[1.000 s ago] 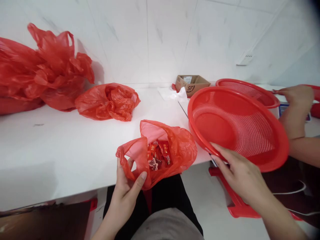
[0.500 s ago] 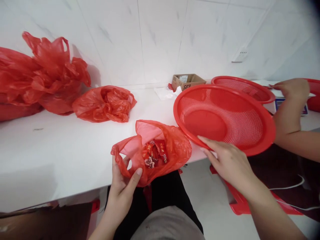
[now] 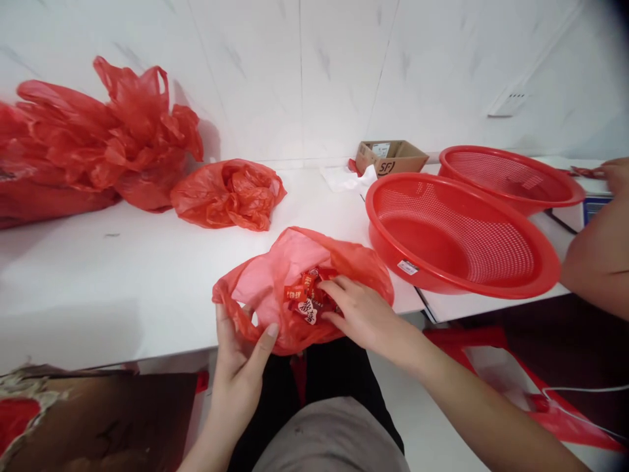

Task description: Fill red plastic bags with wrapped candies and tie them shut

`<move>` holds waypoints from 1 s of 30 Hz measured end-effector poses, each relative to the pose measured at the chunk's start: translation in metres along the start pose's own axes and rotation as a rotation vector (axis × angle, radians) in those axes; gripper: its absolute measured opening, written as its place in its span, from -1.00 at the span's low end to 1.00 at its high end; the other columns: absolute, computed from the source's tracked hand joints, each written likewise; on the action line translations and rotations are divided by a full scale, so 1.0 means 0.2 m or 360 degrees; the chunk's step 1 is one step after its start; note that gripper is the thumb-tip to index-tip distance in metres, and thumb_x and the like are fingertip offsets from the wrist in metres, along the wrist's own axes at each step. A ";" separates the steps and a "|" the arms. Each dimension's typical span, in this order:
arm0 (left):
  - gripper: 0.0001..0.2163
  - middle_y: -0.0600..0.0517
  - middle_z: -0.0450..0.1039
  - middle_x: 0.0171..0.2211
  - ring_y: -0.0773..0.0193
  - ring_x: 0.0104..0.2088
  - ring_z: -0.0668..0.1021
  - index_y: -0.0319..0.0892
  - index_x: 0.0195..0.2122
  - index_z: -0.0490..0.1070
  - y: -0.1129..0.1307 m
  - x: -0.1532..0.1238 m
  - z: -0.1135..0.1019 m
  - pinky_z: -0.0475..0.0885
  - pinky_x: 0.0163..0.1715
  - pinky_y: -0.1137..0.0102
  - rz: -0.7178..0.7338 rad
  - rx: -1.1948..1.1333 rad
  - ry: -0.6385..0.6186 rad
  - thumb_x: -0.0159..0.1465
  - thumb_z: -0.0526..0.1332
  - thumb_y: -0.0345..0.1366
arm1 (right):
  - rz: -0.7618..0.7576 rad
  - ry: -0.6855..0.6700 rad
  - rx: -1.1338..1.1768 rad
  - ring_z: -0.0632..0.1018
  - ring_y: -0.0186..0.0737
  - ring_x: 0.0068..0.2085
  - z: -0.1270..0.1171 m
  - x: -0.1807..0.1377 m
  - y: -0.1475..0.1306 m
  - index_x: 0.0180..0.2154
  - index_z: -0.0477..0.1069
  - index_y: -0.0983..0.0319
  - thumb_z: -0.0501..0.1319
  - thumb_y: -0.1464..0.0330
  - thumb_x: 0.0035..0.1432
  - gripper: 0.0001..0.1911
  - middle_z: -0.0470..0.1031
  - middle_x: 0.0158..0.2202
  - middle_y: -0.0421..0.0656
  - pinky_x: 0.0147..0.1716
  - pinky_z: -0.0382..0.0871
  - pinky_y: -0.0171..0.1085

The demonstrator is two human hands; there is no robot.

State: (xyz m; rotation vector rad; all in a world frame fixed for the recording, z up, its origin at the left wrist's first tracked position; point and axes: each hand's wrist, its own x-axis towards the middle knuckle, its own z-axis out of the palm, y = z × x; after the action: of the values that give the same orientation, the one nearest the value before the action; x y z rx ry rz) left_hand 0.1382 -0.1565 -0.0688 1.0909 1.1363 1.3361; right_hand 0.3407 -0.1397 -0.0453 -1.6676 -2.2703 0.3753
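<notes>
My left hand (image 3: 246,357) is closed on the left rim of a red plastic bag (image 3: 361,262), with the thumb on the near side and fingers through its handle loop. The bag lies open at the table's front edge. Inside it is a small heap of red-wrapped candies (image 3: 307,298), some printed with white characters. My right hand (image 3: 361,314) reaches into the bag over the heap's right side. Its thumb and fingers are apart, touching the candies. Right of the bag, a red perforated basin (image 3: 422,249) stands tilted on the table, with a small label on its outside.
Several knotted red bags (image 3: 142,144) stand at the back left, and another crumpled red bag (image 3: 228,196) lies beside them. A small cardboard box (image 3: 393,157) sits by the wall. A second red basin (image 3: 511,174) stands behind the first. Another person's arm (image 3: 599,249) is at the right.
My right hand has let go of the basin's rim and moved left into the bag. The basin now rests on the table. My left hand still holds the bag.
</notes>
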 end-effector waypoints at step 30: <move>-0.15 -0.03 0.06 0.36 0.01 0.27 0.29 0.27 0.36 -0.16 -0.02 0.01 0.00 0.31 0.16 0.03 -0.0010 -0.0099 0.0028 0.18 0.35 -0.26 | 0.0394 0.0324 0.2387 0.64 -0.33 -0.27 -0.03 0.01 0.02 -0.05 0.36 0.10 0.36 0.37 0.07 -0.61 0.57 -0.10 -0.19 -0.24 0.58 -0.34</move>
State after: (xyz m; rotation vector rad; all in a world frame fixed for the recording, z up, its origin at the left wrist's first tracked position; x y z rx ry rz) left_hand 0.1387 -0.1542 -0.0721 1.0320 1.1030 1.3698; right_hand 0.3462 -0.1354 -0.0415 -0.9832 -0.9469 1.3991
